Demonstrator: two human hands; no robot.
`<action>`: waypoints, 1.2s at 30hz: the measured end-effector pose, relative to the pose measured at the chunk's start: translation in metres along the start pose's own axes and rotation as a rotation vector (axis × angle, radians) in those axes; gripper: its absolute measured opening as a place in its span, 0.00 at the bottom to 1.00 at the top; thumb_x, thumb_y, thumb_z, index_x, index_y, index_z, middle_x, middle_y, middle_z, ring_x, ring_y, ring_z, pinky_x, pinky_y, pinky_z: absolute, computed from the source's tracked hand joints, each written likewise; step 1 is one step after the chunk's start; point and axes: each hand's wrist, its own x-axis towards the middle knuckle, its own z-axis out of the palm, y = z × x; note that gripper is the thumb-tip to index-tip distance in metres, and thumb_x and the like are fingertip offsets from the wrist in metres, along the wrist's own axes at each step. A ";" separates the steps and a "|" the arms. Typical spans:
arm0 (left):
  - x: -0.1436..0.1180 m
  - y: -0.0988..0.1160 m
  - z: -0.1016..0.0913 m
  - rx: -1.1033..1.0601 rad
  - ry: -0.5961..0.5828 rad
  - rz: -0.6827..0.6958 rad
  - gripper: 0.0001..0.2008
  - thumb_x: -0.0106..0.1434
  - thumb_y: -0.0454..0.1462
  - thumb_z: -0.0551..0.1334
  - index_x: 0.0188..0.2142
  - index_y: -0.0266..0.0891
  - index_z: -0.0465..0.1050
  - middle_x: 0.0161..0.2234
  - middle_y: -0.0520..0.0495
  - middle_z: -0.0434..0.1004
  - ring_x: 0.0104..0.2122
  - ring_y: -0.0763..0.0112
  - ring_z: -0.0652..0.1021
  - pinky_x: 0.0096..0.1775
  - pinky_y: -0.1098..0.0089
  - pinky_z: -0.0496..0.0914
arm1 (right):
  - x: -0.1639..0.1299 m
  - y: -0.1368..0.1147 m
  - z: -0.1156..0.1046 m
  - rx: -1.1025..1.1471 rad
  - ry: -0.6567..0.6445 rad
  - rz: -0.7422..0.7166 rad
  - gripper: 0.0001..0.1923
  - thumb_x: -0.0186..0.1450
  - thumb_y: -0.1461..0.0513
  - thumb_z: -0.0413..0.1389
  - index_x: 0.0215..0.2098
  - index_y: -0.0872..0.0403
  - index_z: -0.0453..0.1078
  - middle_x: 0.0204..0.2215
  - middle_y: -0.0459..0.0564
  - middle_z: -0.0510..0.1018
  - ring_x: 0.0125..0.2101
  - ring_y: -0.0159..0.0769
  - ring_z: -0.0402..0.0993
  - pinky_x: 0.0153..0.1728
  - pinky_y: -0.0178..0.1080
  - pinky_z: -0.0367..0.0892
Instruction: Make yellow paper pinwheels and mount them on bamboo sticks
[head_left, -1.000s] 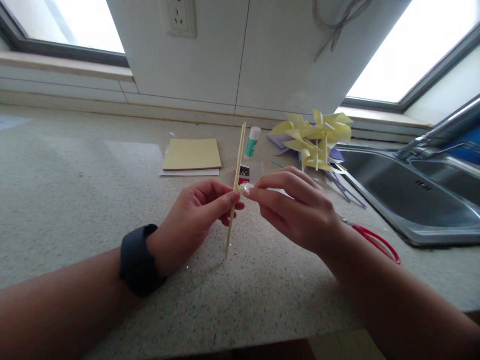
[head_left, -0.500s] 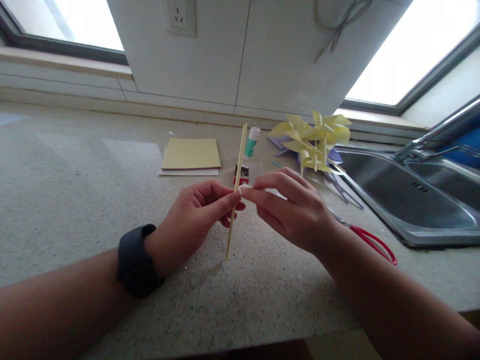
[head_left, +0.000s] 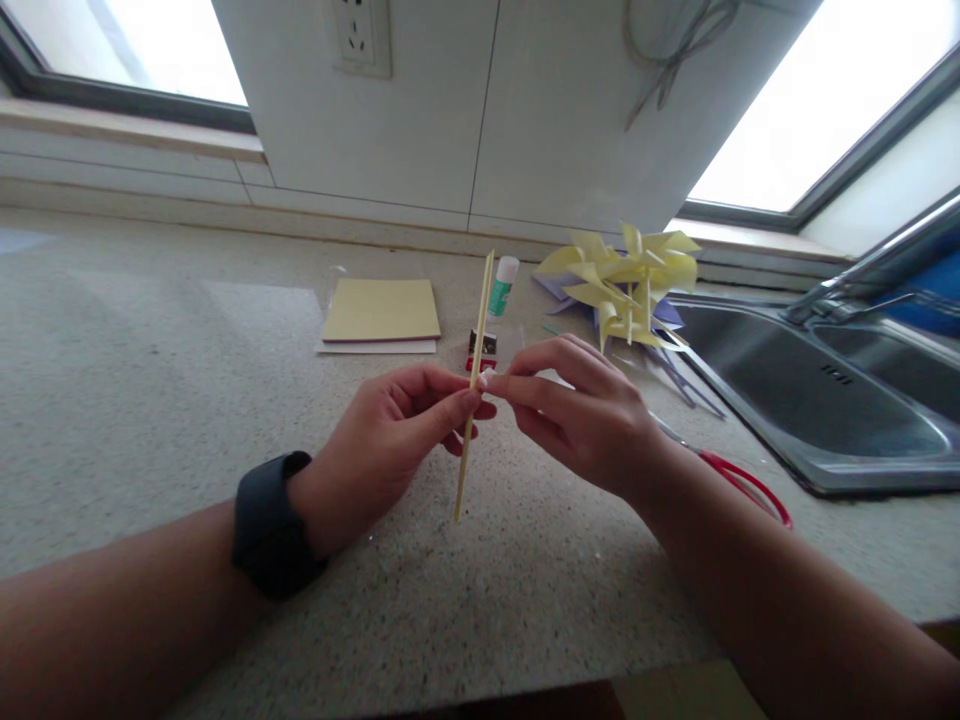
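Note:
My left hand, with a dark watch on its wrist, pinches a thin pale wooden stick near its middle and holds it almost upright above the speckled countertop. My right hand meets it from the right, fingertips pinched on a small whitish, clear bit pressed against the stick. What that bit is cannot be made out.
Behind the hands lie a pad of yellow paper, a glue stick and a small dark and red box. A heap of yellow paper pinwheels lies by the steel sink. Red-handled scissors lie under my right forearm.
My right fingertips have closed in slightly toward the stick. The stick and my left hand stay nearly where they were.

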 end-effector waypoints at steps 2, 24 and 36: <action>0.000 0.000 0.000 0.020 -0.003 0.007 0.06 0.64 0.40 0.69 0.37 0.40 0.80 0.33 0.49 0.84 0.29 0.73 0.78 0.33 0.73 0.72 | 0.000 0.001 0.000 0.002 0.003 -0.004 0.14 0.70 0.67 0.55 0.52 0.51 0.72 0.40 0.51 0.76 0.41 0.37 0.74 0.41 0.42 0.72; -0.002 0.004 0.005 -0.052 -0.017 -0.025 0.06 0.60 0.36 0.72 0.39 0.41 0.83 0.36 0.51 0.86 0.34 0.76 0.82 0.40 0.77 0.76 | -0.001 0.000 -0.001 -0.034 0.008 -0.026 0.11 0.69 0.68 0.57 0.49 0.54 0.74 0.38 0.52 0.75 0.38 0.36 0.72 0.40 0.41 0.71; -0.005 0.006 0.005 0.073 0.006 0.032 0.06 0.61 0.39 0.71 0.37 0.41 0.83 0.31 0.51 0.84 0.30 0.76 0.80 0.34 0.77 0.75 | -0.001 0.000 -0.002 -0.022 0.012 -0.054 0.11 0.68 0.68 0.59 0.49 0.56 0.75 0.38 0.53 0.75 0.39 0.36 0.72 0.40 0.41 0.71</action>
